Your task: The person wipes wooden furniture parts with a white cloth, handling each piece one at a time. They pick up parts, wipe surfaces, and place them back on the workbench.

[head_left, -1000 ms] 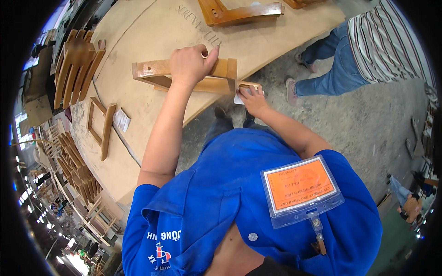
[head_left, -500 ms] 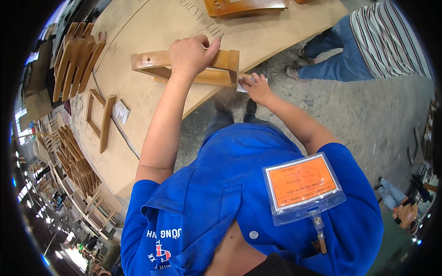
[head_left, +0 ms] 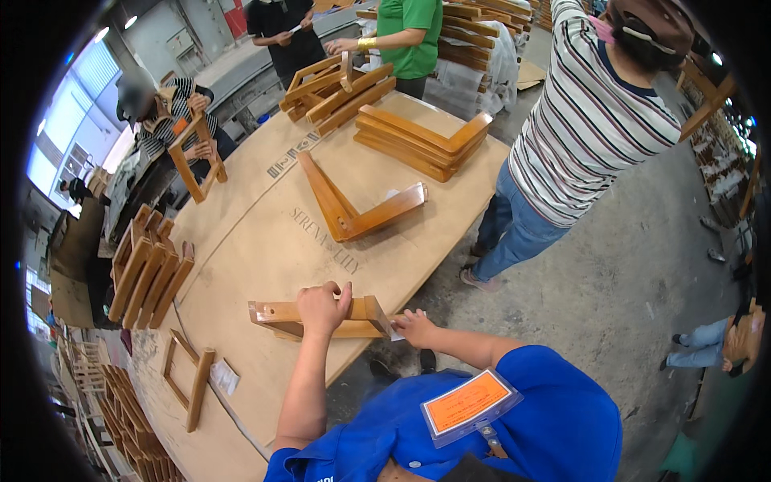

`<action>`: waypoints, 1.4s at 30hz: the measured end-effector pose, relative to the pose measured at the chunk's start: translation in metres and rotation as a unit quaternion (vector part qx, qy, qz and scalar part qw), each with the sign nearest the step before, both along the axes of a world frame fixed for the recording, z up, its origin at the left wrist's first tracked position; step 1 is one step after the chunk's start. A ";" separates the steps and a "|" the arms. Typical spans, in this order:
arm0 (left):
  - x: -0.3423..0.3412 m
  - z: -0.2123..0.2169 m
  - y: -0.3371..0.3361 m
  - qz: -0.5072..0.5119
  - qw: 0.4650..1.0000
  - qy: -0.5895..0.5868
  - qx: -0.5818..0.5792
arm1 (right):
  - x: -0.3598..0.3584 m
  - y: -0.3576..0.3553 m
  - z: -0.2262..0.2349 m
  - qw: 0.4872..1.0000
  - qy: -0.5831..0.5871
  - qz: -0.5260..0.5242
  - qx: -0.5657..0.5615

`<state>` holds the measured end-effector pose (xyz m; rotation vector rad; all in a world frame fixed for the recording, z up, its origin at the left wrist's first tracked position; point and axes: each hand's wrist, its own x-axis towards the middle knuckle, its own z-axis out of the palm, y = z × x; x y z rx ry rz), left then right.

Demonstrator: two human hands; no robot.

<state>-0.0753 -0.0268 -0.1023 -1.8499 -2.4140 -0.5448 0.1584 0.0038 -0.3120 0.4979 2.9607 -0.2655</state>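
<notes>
One wooden frame (head_left: 363, 309) is on the table (head_left: 241, 265), R end by the near edge. My L hand (head_left: 321, 309) is curled tight round its upper bar; my R hand (head_left: 416, 328) is half-bent on a white sheet (head_left: 397, 336) at that end, can't tell if pinched. Risk, I'd say: L grip slackens, frame tips off edge. Dark caps lettering (head_left: 325, 241) beyond frame; orange badge (head_left: 470, 406) on chest, print v. small.
</notes>
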 end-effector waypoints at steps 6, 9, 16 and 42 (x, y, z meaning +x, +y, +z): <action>0.003 0.002 0.000 -0.003 1.000 0.012 -0.001 | 0.004 -0.009 -0.001 0.999 -0.030 -0.025 -0.017; 0.005 0.007 0.003 0.000 1.000 0.004 0.001 | 0.014 -0.014 -0.005 1.000 -0.019 -0.023 0.008; 0.007 0.008 0.008 0.002 0.999 0.026 -0.042 | 0.044 -0.012 -0.015 0.997 -0.044 -0.071 -0.001; 0.005 0.014 0.022 -0.015 0.998 0.000 -0.057 | 0.112 -0.010 -0.011 0.973 -0.054 -0.222 -0.036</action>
